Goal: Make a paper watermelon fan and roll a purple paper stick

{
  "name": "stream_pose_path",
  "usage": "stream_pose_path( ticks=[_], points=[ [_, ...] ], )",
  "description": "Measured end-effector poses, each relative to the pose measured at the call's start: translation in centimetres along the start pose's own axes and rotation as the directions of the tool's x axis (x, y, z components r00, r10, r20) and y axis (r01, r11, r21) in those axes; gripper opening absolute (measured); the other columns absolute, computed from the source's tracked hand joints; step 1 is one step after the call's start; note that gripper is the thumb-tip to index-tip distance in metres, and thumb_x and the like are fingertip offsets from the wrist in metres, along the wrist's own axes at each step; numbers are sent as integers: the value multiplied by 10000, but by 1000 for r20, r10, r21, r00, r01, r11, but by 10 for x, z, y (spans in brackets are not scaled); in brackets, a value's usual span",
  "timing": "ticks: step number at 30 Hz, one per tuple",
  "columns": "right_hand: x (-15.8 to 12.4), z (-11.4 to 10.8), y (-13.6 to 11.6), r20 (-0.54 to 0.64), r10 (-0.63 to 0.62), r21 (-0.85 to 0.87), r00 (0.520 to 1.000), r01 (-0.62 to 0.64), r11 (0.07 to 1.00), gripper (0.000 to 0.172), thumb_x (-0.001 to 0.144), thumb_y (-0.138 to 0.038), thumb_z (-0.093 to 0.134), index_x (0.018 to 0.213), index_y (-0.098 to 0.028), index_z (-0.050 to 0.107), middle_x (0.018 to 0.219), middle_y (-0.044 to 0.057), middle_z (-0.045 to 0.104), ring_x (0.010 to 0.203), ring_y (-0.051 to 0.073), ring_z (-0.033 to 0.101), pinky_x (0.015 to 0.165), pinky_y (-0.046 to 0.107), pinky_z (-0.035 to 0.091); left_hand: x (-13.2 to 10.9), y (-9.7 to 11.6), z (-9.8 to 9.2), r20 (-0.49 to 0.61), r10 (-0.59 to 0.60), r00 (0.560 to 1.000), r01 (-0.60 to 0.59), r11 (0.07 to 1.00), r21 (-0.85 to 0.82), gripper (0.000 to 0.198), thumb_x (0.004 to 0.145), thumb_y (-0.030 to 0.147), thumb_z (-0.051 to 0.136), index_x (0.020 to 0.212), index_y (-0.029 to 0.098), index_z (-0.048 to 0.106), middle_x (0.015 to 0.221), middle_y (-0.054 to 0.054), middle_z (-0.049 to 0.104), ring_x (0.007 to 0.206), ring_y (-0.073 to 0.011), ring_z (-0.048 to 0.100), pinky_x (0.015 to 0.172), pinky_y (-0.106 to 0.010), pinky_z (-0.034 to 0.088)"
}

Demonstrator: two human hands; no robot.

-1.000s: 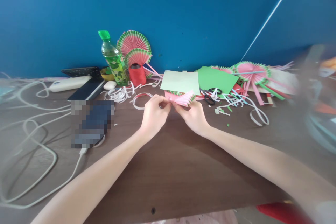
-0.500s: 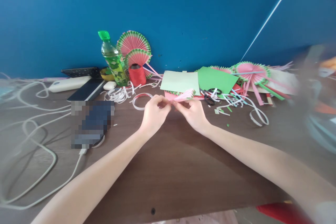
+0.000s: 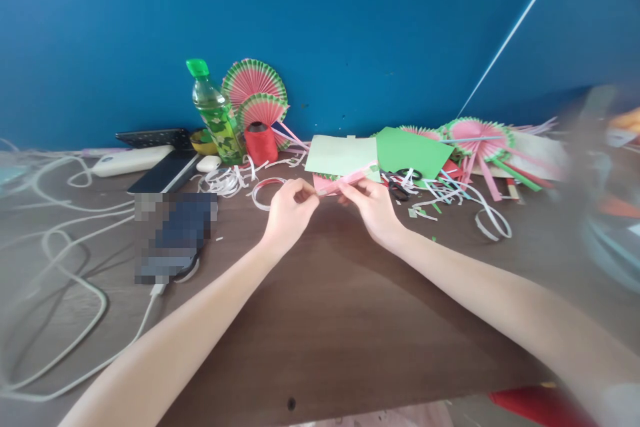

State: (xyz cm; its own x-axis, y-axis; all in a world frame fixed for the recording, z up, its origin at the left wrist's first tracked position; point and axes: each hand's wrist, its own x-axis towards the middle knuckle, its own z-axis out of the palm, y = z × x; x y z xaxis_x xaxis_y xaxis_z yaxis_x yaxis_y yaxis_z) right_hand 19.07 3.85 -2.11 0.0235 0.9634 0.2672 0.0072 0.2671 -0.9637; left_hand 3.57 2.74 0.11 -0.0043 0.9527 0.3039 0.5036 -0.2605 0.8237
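Above the middle of the brown table, both my hands pinch a pleated pink paper fan with green edging, now squeezed into a narrow strip. My left hand grips its left end between thumb and fingers. My right hand holds the strip from below at its middle. Just behind the fan lie a pale green sheet and a darker green sheet.
A green bottle, a red thread spool and finished paper fans stand at the back wall. Scissors, paper strips and more fans lie right. A phone and white cables lie left.
The pleated fan, spread open a second ago, has been squeezed flat into a narrow strip. Both hands have shifted slightly away from me and up.
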Motion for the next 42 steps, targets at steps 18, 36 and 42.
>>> stream_pose_path(
  ticks=[18,36,42],
  points=[
    [14,-6,18,35,26,178,999,-32,984,215,698,-380,643,701,-170,601,623,-8,580,599,113,535,627,272,447,40,-29,-53,-179,-7,984,85,898,432,194,757,277,487,601,182,554,719,-39,560,681,-177,510,686,-308,382],
    [1,1,1,192,25,64,981,-38,997,197,714,-351,619,730,-156,601,584,-22,557,582,115,528,632,276,422,22,-7,-30,136,127,983,-161,946,280,281,758,122,392,864,178,646,880,-29,681,799,-164,607,766,-273,446],
    [1,1,2,206,34,78,978,-51,996,184,708,-341,623,693,-161,589,591,-23,549,572,106,519,613,271,422,36,-25,-51,-72,107,992,-58,868,494,298,787,144,371,857,149,661,861,-81,666,843,-210,593,817,-314,428]
  ],
)
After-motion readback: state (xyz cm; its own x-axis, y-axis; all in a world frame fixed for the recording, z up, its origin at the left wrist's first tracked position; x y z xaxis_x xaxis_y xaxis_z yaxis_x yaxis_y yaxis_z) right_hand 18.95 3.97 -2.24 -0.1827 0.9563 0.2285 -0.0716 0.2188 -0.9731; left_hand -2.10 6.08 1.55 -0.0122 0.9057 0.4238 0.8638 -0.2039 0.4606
